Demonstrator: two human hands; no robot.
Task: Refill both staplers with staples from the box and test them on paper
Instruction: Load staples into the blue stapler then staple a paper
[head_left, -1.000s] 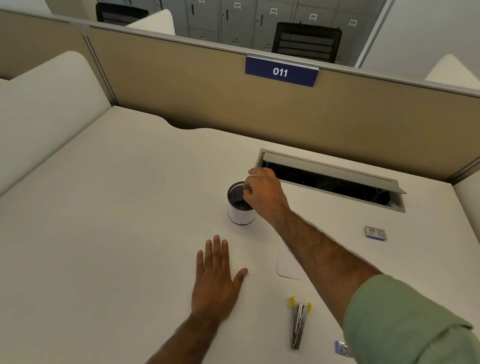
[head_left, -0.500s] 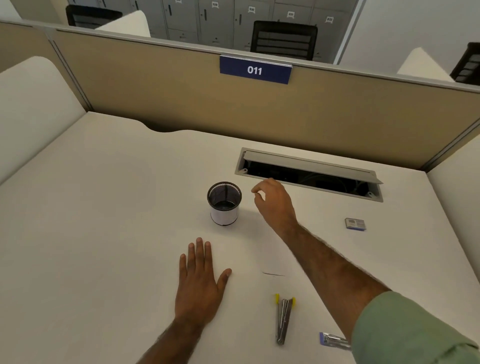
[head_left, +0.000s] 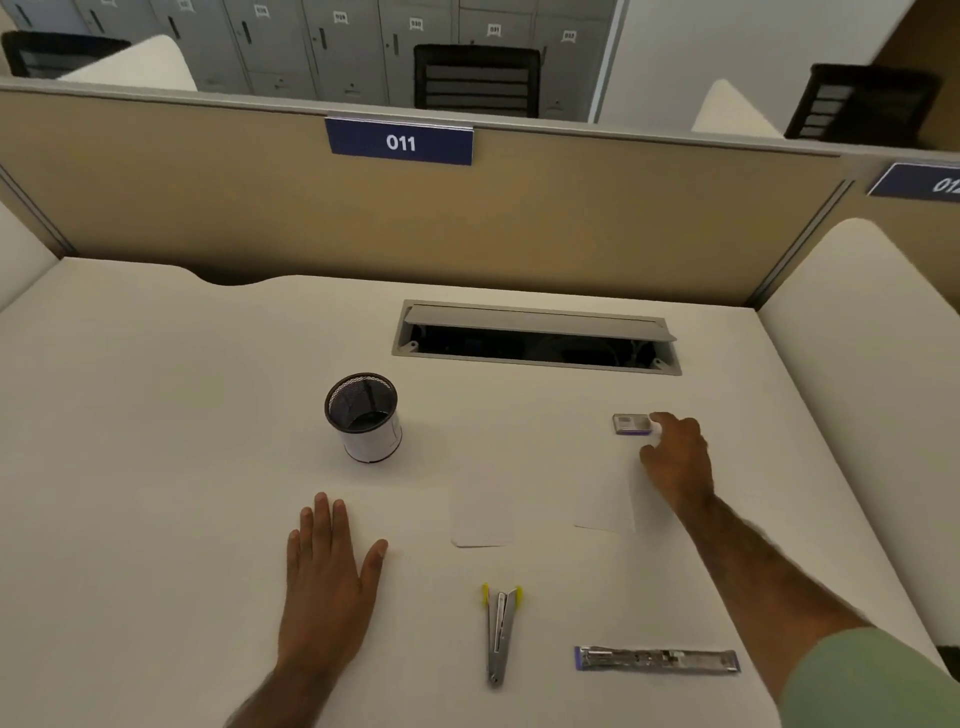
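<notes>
While the left hand (head_left: 327, 571) lay flat on the white desk (head_left: 156, 415) near its front edge, palm down and fingers straight, the right hand (head_left: 678, 460) was stretched toward the desk's right edge. Its forefinger pointed at the right end of a small staple box (head_left: 632, 423), touching it or just beside it; which could not be told. The thumb sat below and the other fingers were loosely bent, gripping nothing. A green sleeve (head_left: 872, 686) covered that arm near the front right corner.

A black mesh pen cup (head_left: 363, 415) with a white band round its lower half stood upright left of the desk's middle. Its inside was dark, and its contents could not be made out. Near the back edge a grey cable tray (head_left: 535, 338) was sunk into the desk with its lid tilted open; the inside was dark.

Two small white sheets of paper (head_left: 483, 514) lay flat between the cup and the right hand. A silver stapler with yellow tips (head_left: 500, 631) lay near the front edge, pointing away from the person. A second stapler with blue ends (head_left: 657, 660) lay opened out flat along the front edge toward the right corner.

A blue plate (head_left: 400, 141) on the tan partition (head_left: 208, 208) behind the desk read "011". The print on the staple box was too small to read.
</notes>
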